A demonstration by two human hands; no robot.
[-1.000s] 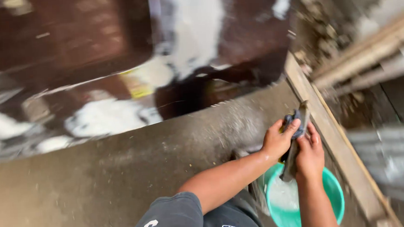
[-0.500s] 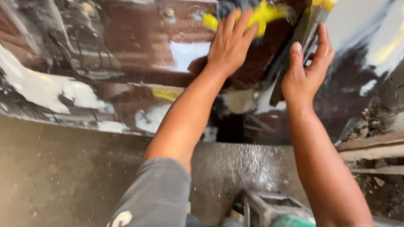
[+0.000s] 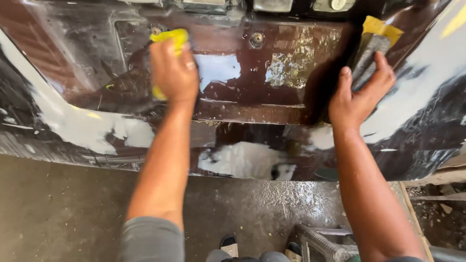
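Both hands have spread well apart since half a second ago, when they worked close together in the upper right of the frame; a second ago they were low down over a green bucket.

In the head view, the left hand (image 3: 174, 70) sits in the upper left, fingers curled over a yellow sponge (image 3: 171, 40) and pressing it flat against the wet brown car panel (image 3: 272, 77). The right hand (image 3: 358, 94) is at the upper right, thumb and fingers clamped on a grey sanding block (image 3: 370, 57) with a yellow top edge, held tilted against the same panel. Patches of white filler (image 3: 244, 159) show along the panel's lower edge and on its right side. A row of lamp housings (image 3: 272, 1) runs along the top of the frame. Below the panel lies a wet concrete floor (image 3: 48, 228). At the bottom centre the person's sandalled feet (image 3: 230, 246) show, with a metal stool frame (image 3: 322, 245) just to their right.
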